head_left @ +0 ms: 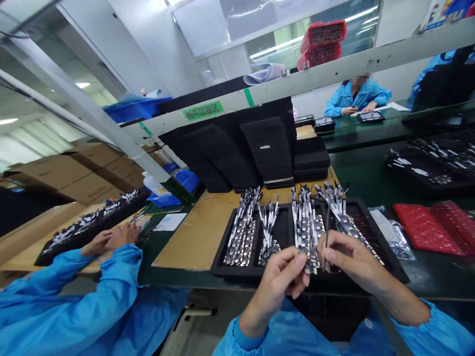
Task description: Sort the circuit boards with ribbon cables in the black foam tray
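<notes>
A small circuit board (308, 267) is pinched between the thumb and fingers of my left hand (284, 274), over the front edge of a black foam tray (237, 272). Dark slim tweezers (326, 235) stand nearly upright in the closed fingers of my right hand (347, 257). Their lower tip comes down close beside the board; whether they touch, I cannot tell. Behind both hands, the tray's compartments hold rows of circuit boards (243, 237) with white and black leads sticking up. Thin dark red wires (365, 230) lie in the right part of the tray.
Left of the tray lies a cardboard sheet (189, 237); black foam stacks (267, 148) rise behind. Red bubble-wrap packs (426, 227) and a clear bag (395, 235) lie right. A co-worker's hands (118, 237) work at far left, near another tray (89, 222). A metal rail (315, 76) crosses above.
</notes>
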`<state>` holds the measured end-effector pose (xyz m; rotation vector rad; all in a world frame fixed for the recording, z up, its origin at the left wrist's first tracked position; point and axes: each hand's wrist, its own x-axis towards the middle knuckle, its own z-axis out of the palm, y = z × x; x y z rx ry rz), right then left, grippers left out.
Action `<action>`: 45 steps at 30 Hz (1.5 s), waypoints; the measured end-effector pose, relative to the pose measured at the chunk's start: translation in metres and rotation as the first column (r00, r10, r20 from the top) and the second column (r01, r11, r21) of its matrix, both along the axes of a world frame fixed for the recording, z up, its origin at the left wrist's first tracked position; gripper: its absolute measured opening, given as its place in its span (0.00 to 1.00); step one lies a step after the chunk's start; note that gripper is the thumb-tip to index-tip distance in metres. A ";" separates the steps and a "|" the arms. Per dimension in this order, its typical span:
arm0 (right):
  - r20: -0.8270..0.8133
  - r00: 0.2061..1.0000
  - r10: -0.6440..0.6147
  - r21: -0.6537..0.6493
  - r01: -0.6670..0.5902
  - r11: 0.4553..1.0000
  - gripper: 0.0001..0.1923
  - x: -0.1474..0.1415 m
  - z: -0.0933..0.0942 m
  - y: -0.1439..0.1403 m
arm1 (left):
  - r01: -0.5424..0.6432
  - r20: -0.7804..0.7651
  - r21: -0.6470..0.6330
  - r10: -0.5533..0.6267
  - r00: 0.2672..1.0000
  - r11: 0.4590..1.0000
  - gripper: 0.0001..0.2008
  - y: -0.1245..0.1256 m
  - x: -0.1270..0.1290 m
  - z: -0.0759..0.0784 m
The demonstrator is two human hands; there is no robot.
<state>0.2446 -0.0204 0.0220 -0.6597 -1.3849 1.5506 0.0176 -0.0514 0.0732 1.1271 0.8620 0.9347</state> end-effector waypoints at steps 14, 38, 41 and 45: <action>-0.022 0.968 -0.249 -0.031 0.248 0.968 0.26 0.015 -0.007 -0.012 | -0.107 -0.454 0.430 0.317 0.833 0.896 0.20 0.063 -0.054 0.048; -0.159 0.951 0.264 0.107 -0.250 0.962 0.27 -0.003 -0.094 0.022 | 0.054 -0.800 0.574 0.545 0.252 0.817 0.10 0.101 -0.075 -0.004; -0.187 0.906 0.379 0.058 -0.375 0.925 0.26 -0.007 -0.105 0.025 | 0.062 -0.786 0.587 0.550 0.283 0.807 0.10 0.111 -0.073 -0.007; -0.026 0.956 0.291 -0.138 -0.292 0.947 0.18 0.014 -0.087 -0.012 | 0.020 -0.748 0.632 0.603 0.278 0.775 0.07 0.109 -0.068 -0.012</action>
